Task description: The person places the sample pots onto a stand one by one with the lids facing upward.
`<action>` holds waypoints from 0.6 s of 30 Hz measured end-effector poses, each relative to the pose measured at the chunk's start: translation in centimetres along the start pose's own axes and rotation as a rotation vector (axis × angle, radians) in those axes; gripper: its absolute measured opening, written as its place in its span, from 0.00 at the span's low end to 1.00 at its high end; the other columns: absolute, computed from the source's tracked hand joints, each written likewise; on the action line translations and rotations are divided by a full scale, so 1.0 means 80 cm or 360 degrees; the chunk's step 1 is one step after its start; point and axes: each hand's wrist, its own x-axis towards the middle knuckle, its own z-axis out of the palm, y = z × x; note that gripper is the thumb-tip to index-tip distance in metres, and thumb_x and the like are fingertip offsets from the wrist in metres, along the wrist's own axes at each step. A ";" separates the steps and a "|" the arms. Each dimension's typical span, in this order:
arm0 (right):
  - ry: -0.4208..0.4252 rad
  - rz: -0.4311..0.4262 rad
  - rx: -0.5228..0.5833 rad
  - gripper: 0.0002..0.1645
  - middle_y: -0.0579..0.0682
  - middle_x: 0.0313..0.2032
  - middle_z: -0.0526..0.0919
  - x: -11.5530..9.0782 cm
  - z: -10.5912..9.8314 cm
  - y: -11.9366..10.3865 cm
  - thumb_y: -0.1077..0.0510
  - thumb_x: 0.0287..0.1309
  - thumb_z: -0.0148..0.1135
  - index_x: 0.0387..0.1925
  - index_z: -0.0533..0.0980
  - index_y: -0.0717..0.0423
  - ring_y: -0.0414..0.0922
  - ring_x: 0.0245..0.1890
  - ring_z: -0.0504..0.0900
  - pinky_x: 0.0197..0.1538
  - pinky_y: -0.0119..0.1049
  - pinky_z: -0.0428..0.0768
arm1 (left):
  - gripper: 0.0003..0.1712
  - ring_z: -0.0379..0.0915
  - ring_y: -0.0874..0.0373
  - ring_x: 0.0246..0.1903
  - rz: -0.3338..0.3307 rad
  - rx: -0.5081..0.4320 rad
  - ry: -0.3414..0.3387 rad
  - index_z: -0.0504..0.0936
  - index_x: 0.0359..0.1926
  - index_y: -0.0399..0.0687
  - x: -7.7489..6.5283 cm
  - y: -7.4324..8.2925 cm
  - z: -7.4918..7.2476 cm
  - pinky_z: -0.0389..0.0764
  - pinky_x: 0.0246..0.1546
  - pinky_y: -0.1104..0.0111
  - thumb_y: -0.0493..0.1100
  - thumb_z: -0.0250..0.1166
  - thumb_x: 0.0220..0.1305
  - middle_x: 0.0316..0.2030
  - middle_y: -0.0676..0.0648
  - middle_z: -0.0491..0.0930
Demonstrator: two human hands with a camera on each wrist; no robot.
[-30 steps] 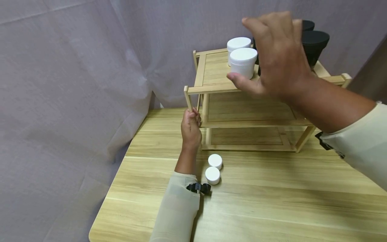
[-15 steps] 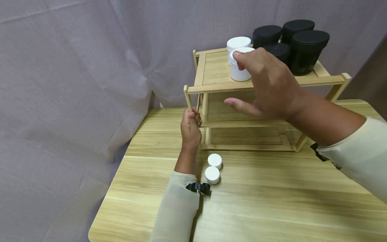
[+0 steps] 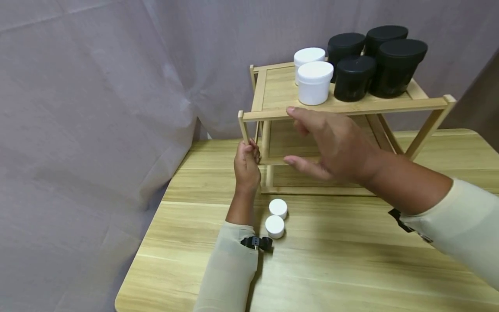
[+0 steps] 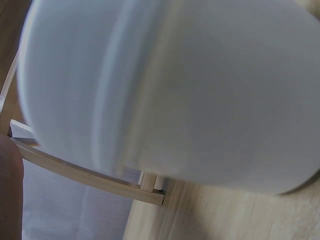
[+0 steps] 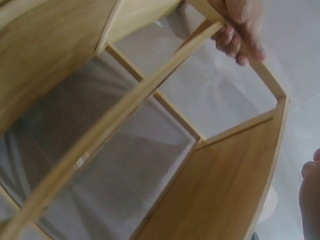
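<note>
My left hand (image 3: pixel 247 167) grips the left front post of a wooden three-tier rack (image 3: pixel 269 115); the right wrist view shows the same hand curled around the slat. My right hand (image 3: pixel 339 147) is spread in front of the rack, just under the top board's front edge, holding nothing. On the top tier, close above it, stand a white lidded jar (image 3: pixel 315 84) and a second white jar (image 3: pixel 309 55) behind. Beside my left wrist, two small white jars (image 3: pixel 274 226) are on the table; a white jar (image 4: pixel 210 95) fills much of the left wrist view.
Several black lidded jars (image 3: pixel 354 80) stand on the top tier, right of the white ones. The rack stands on a wooden table (image 3: pixel 331 260) with a rounded front left corner. Grey cloth (image 3: pixel 97 108) hangs behind and to the left.
My right hand has come down and toward me from in front of the top-tier jars, uncovering the black ones. My left hand keeps its grip on the post, and the jars have not moved.
</note>
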 end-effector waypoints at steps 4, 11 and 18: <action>-0.0008 0.0056 0.0061 0.39 0.56 0.31 0.79 -0.010 0.005 -0.008 0.37 0.83 0.52 0.68 0.66 0.69 0.46 0.22 0.73 0.22 0.42 0.76 | 0.50 0.58 0.65 0.26 -0.0011 -0.0001 0.0002 0.67 0.44 0.25 0.001 0.000 0.000 0.62 0.29 0.75 0.77 0.45 0.72 0.26 0.50 0.62; 0.0015 0.0230 0.0198 0.40 0.50 0.26 0.74 -0.032 0.015 -0.021 0.38 0.82 0.54 0.71 0.63 0.68 0.36 0.22 0.64 0.23 0.31 0.64 | 0.51 0.58 0.65 0.25 -0.0039 0.0022 0.0001 0.68 0.44 0.26 0.000 -0.001 0.000 0.62 0.28 0.75 0.78 0.45 0.72 0.25 0.52 0.62; 0.0051 0.0359 0.0307 0.41 0.50 0.28 0.74 -0.047 0.020 -0.026 0.39 0.81 0.57 0.71 0.61 0.70 0.37 0.24 0.66 0.27 0.28 0.66 | 0.52 0.58 0.65 0.26 -0.0010 0.0017 0.0006 0.67 0.44 0.24 0.000 -0.002 0.000 0.63 0.29 0.75 0.78 0.45 0.73 0.26 0.50 0.62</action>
